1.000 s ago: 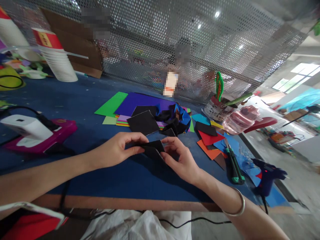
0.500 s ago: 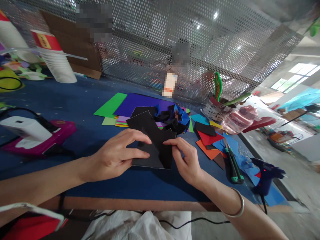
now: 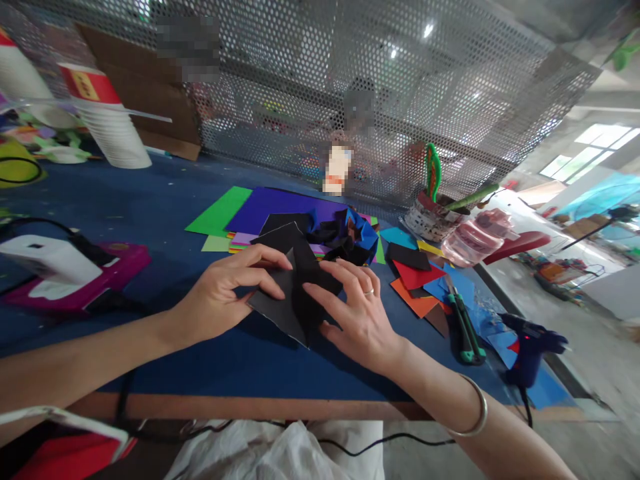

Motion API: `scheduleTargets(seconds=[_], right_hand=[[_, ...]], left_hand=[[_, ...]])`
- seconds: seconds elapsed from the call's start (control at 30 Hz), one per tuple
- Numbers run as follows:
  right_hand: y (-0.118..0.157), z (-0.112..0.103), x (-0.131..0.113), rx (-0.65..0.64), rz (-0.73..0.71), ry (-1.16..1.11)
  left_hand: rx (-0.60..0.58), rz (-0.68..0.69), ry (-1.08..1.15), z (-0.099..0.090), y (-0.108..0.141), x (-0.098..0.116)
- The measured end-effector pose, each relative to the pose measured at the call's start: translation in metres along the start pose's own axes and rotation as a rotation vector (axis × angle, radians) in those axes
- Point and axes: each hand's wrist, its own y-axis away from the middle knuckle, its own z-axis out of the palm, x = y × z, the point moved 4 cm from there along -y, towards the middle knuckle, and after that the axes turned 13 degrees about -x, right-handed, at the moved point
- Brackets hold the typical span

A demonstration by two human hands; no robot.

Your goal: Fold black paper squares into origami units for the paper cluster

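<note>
Between my hands is a piece of black paper [image 3: 280,308], folded along a crease and raised above the blue tabletop. My left hand [image 3: 227,293] grips its left side, with fingers on the upper face and the thumb hidden underneath. My right hand [image 3: 357,310], a ring on one finger, has its fingertips pressed on the dark right-hand part of the sheet. Just beyond the paper lies a crumpled-looking cluster of folded blue and black paper [image 3: 367,233]. Behind it are a purple sheet [image 3: 280,205] and a green sheet [image 3: 217,212].
On the right lie red paper [image 3: 417,272], a green-and-black utility knife [image 3: 467,330] and a dark blue glue gun [image 3: 530,347]. A pot [image 3: 430,220] and a pink bottle [image 3: 477,240] stand behind. Leftward are a magenta power strip [image 3: 70,293] and stacked paper cups [image 3: 113,130].
The black paper has turned and folded, its lower corner now pointing toward me. My right hand has moved from pinching its right edge to spreading over it; my left fingers have shifted slightly.
</note>
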Motion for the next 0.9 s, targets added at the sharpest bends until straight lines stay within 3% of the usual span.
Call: scheduleTargets(seconds=[0.27, 0.4, 0.63, 0.8, 0.9], right_hand=[[0.000, -0.006, -0.003, 0.027, -0.159, 0.010], [0.000, -0.005, -0.002, 0.030, -0.178, 0.008], [0.000, 0.001, 0.000, 0.032, -0.236, -0.050], [0.001, 0.003, -0.001, -0.032, -0.333, -0.100], [0.002, 0.002, -0.002, -0.050, -0.383, -0.145]], left_hand=[[-0.049, -0.055, 0.007, 0.000, 0.001, 0.014], [-0.122, -0.053, -0.040, 0.004, -0.001, 0.011], [-0.226, 0.236, -0.314, 0.014, 0.003, 0.012], [-0.206, 0.412, -0.470, 0.022, 0.013, 0.024], [-0.197, 0.438, -0.472, 0.026, 0.017, 0.026]])
